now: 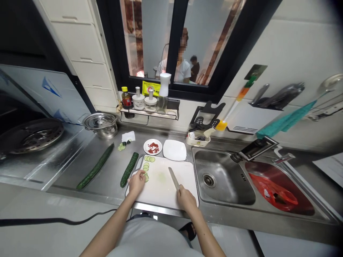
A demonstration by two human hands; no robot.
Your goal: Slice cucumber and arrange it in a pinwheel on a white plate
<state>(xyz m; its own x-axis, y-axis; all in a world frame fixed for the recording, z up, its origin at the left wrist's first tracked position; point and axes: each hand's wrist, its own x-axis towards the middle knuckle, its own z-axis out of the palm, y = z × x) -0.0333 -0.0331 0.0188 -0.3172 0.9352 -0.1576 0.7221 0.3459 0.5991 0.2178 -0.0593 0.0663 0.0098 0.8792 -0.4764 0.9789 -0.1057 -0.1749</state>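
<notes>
My right hand [187, 200] is wrapped round the handle of a kitchen knife [173, 177], whose blade lies over the white cutting board [166, 194] and points away from me. At the board's left side, my left hand [137, 184] has its fingers bent together on a cucumber slice [146, 177]. More cucumber slices [146, 166] run up the board beyond those fingers, with an overlapping group [149, 159] near the far edge. A shorter cucumber piece [129, 170] lies just left of the board, and a long whole cucumber [95, 167] is farther left.
Behind the board stand a plate of chopped red bits [152, 147] and a white square dish [174, 150]. Cucumber scraps [122, 146] lie by a tissue [128, 136]. A lidded pot [101, 125] is at back left. To the right are the sink [225, 178] and a red bag [278, 196].
</notes>
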